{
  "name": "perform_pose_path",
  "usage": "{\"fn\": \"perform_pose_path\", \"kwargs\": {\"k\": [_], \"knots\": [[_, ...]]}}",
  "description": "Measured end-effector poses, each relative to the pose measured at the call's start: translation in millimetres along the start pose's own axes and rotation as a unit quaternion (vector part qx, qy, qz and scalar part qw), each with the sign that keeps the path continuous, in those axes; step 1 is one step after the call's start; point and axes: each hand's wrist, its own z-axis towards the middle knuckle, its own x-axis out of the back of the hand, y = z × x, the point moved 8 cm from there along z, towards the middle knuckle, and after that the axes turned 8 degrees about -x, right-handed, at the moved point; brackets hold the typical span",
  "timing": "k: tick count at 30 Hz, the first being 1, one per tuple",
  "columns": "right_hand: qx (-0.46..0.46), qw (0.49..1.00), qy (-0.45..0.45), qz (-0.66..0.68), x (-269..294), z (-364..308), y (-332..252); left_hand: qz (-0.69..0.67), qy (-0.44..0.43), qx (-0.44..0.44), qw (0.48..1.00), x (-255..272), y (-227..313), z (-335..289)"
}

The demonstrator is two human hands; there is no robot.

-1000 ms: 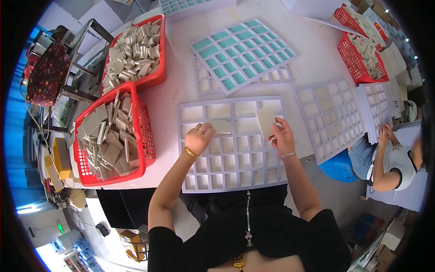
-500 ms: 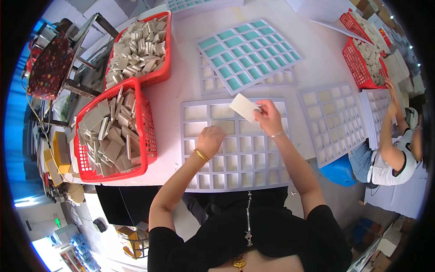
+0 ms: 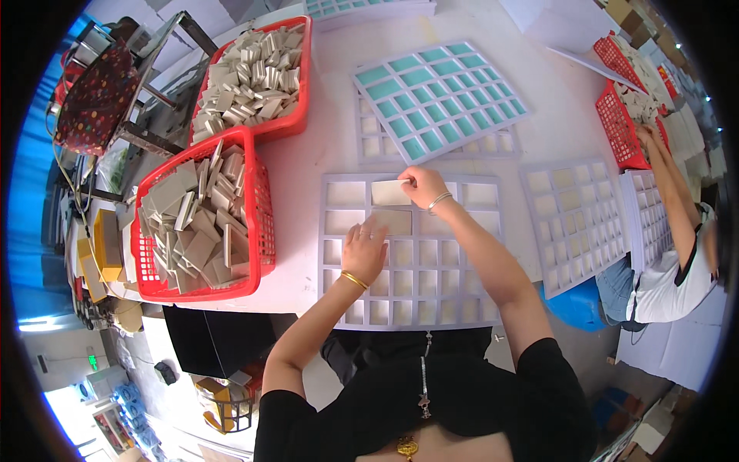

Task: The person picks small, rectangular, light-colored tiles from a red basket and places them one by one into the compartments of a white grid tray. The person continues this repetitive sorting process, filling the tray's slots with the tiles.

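Note:
A white compartment tray [image 3: 327,266] lies in front of me at the table's near side. My right hand [image 3: 423,187] pinches a cream rectangular board piece [image 3: 389,193] at its right end, over a large compartment in the top row. Below it, a greyish-beige board piece [image 3: 396,222] sits in a second-row compartment. My left hand [image 3: 364,252] is over the tray with its fingers apart and slightly blurred, fingertips at the left end of that greyish piece; I cannot tell whether they touch it. Its palm holds nothing visible.
Two red baskets [image 3: 265,208] of board pieces stand at the left. A tray with turquoise compartment floors [image 3: 443,96] lies askew on another white tray beyond mine. Another compartment tray [image 3: 577,223] is at the right, where a co-worker's hands [image 3: 647,135] reach into a red basket [image 3: 616,127].
My right hand has moved left and lowered the cream piece from a tilted, raised position to the top-row compartment. My left hand has shifted slightly down the tray. The co-worker's arms have moved.

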Motion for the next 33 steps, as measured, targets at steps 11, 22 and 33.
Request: {"fn": "perform_pose_path", "kwargs": {"k": [11, 22, 33], "knots": [[0.164, 0.966, 0.074, -0.187, -15, -21, -38, 0.035, -0.165, -0.027, 0.985, -21, 0, 8], [0.204, 0.959, 0.037, -0.194, -42, -53, -57, 0.125, -0.223, -0.033, 0.966, -34, 5, 20], [0.186, 0.966, 0.012, -0.180, -42, -52, -45, 0.011, -0.152, 0.075, 0.985, 55, -95, 121]]}}
